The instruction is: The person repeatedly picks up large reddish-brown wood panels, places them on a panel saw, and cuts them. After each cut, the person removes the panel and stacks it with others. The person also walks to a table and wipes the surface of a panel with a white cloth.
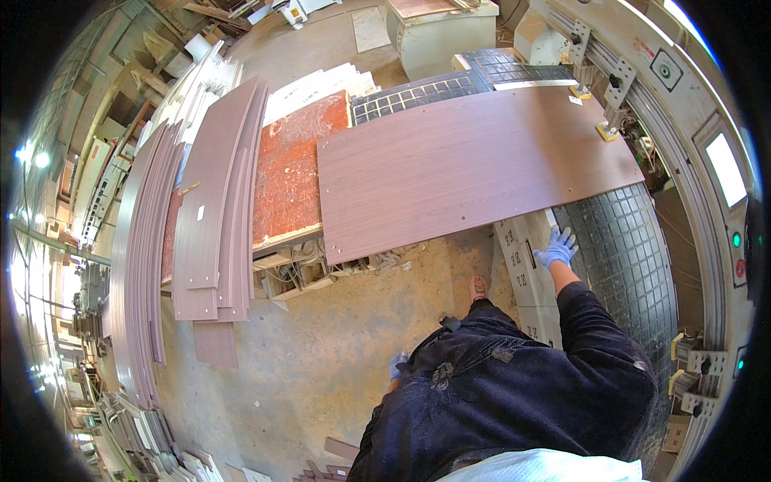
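My right hand [556, 247], in a blue glove, is open with its fingers spread. It is at the near edge of the black gridded machine bed [622, 257], by the top of the pale side panel [522, 273]. Just beyond it lies a large brown wood-grain board [474, 169], flat across the bed and a red-topped table [295, 165]. I cannot make out whether the fingertips touch the bed. My left hand [397, 365], also blue-gloved, hangs low beside my dark clothing, which covers most of it. Its fingers are hidden.
Several brown boards [210, 201] are stacked at the left, with a taller stack [136, 265] beside them. Yellow-edged blocks [608, 131] stand at the board's right end. A machine gantry [679, 120] with lit buttons rises at the right. Offcuts [321, 470] lie on the floor.
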Motion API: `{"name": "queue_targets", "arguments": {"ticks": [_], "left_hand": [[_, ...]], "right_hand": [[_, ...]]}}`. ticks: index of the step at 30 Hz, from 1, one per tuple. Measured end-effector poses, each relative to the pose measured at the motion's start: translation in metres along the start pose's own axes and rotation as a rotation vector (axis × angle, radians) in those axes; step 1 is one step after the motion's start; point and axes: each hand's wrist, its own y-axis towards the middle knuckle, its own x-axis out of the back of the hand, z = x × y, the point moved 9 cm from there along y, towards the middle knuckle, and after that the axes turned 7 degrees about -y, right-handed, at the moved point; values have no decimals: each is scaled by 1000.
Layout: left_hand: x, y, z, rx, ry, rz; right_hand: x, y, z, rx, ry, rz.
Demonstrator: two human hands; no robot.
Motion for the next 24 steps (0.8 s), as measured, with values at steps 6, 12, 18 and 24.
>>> {"name": "queue_targets", "arguments": {"ticks": [6,12,18,24], "left_hand": [[0,-4,23,184,-153,-109],[0,-2,31,203,-82,-137],[0,4,30,146,72,-104],[1,5,32,164,35,-108]], "right_hand": [[-2,0,-2,-9,-3,1],[2,-3,-2,-4,-8,-1],[0,-2,-4,-9,-7,11],[7,-8,-1,-8,-10,19]]}}
